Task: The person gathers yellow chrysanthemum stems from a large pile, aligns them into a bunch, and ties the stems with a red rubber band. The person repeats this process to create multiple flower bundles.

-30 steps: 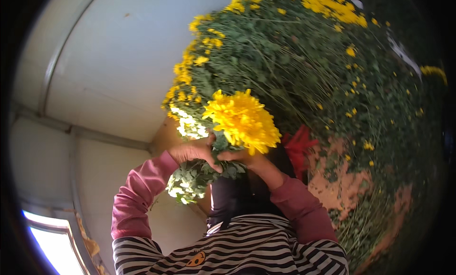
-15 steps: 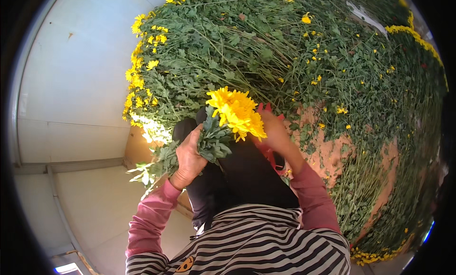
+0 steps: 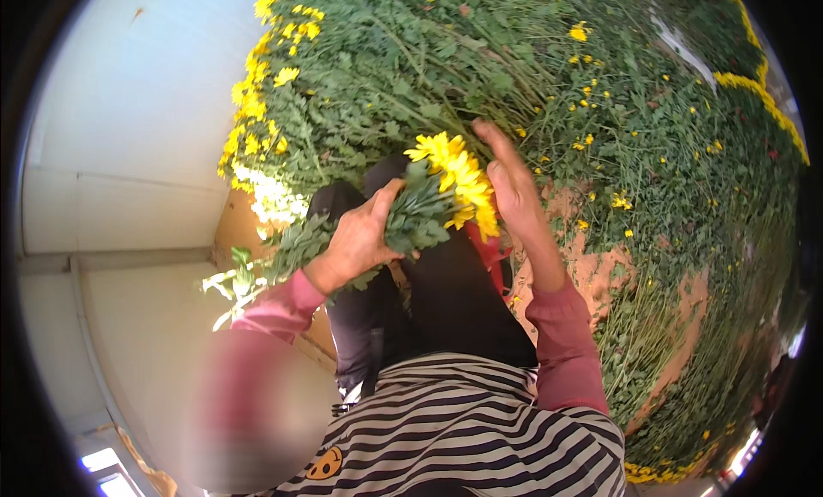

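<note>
A bunch of yellow chrysanthemums [image 3: 463, 180] lies across above my lap, its blooms pointing right and its leafy stems trailing left. My left hand [image 3: 356, 238] is wrapped round the stems just below the flower heads. On the other side, my right hand [image 3: 512, 184] is held upright with fingers stretched out, its palm turned to the tops of the blooms. Whether the palm touches the petals I cannot tell. Part of a red object [image 3: 490, 246] shows under the blooms beside my thigh; its kind is hidden.
A large heap of cut chrysanthemum stems [image 3: 411, 60] spreads ahead and to the right, with yellow blooms [image 3: 249, 98] along its left edge. Bare brown ground [image 3: 596, 278] shows at right. A pale wall panel [image 3: 129, 154] stands at left.
The bunch has shifted slightly right and turned so its blooms face my right hand. My right hand has come up from below the flowers to beside them, fingers extended.
</note>
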Action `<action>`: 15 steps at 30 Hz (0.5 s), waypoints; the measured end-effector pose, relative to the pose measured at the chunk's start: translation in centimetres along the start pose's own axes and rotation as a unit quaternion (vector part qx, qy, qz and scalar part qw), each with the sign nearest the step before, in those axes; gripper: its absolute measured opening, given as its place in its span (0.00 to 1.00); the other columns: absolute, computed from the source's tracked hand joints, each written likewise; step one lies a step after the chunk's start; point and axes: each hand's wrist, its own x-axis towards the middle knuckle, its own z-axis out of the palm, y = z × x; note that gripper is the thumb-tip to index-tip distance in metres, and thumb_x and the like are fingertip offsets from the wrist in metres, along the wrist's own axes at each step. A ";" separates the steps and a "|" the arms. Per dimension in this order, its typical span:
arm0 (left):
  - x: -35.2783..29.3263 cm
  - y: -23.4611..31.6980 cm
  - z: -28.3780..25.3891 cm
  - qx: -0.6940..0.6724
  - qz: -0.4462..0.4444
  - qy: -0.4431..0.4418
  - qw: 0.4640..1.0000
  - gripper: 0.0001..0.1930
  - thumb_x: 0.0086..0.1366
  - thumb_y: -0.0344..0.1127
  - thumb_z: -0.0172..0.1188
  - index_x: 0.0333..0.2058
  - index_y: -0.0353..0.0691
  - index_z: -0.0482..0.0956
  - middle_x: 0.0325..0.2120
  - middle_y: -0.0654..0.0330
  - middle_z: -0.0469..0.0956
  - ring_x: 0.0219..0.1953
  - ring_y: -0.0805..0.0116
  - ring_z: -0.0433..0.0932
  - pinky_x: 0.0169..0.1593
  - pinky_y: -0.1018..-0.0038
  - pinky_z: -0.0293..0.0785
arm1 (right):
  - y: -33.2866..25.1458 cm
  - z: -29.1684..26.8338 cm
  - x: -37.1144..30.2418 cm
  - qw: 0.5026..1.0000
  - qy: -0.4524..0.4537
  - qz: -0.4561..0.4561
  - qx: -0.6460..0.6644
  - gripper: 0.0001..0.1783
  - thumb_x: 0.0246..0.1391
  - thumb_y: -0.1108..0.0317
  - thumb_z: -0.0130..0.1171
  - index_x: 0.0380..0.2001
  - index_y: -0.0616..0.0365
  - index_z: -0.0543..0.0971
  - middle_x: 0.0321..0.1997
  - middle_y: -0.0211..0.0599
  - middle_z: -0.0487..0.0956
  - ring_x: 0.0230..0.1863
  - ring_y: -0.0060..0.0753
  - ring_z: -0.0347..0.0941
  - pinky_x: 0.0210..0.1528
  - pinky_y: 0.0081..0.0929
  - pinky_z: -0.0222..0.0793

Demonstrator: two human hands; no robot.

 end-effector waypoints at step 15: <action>-4.8 0.1 -0.4 0.173 -0.168 0.044 0.969 0.47 0.33 0.52 0.76 0.53 0.41 0.66 0.47 0.52 0.73 0.52 0.54 0.70 0.55 0.59 0.63 | -4.7 7.8 -0.3 0.869 -0.256 -0.190 -0.378 0.52 0.25 0.41 0.70 0.50 0.67 0.70 0.46 0.43 0.73 0.51 0.41 0.68 0.66 0.45 0.50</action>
